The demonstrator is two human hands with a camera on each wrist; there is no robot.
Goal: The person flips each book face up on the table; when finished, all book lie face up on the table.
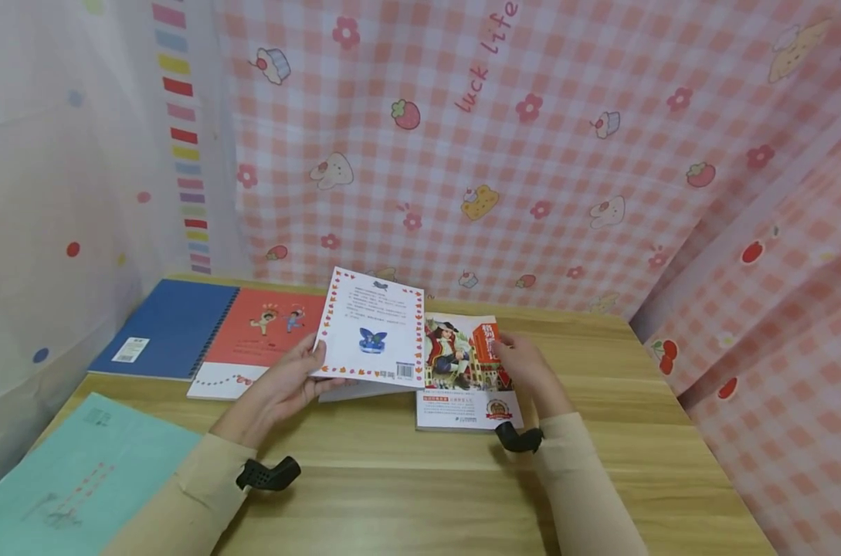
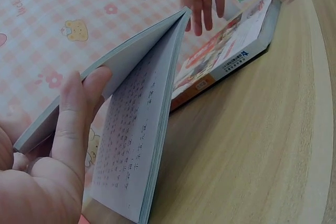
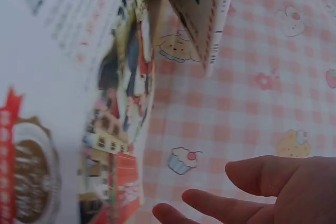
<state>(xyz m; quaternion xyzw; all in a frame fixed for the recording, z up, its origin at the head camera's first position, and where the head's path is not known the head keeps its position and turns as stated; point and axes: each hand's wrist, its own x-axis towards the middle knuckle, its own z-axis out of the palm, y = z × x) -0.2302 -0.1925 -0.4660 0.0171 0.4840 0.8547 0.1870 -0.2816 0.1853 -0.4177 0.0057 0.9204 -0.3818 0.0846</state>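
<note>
My left hand [image 1: 288, 390] holds a thin white book [image 1: 354, 313], its back cover facing up, with a leaf border and a blue picture. In the left wrist view the thumb and fingers grip one half, and the printed pages [image 2: 134, 135] fan apart. To the right lies a thicker paperback [image 1: 458, 409] with a colourful cover of a figure in a hat and red coat. The white book overlaps its left edge in the head view. My right hand [image 1: 527, 367] is beside the paperback's right edge, fingers extended and holding nothing; its fingers [image 3: 268, 174] appear apart from the cover.
At the back left lie a blue spiral notebook [image 1: 173, 324] and a red-and-white book [image 1: 253, 336]. A teal book [image 1: 86, 471] covers the near left corner of the wooden table [image 1: 364, 494]. Pink checked curtains [image 1: 420, 154] hang behind and to the right.
</note>
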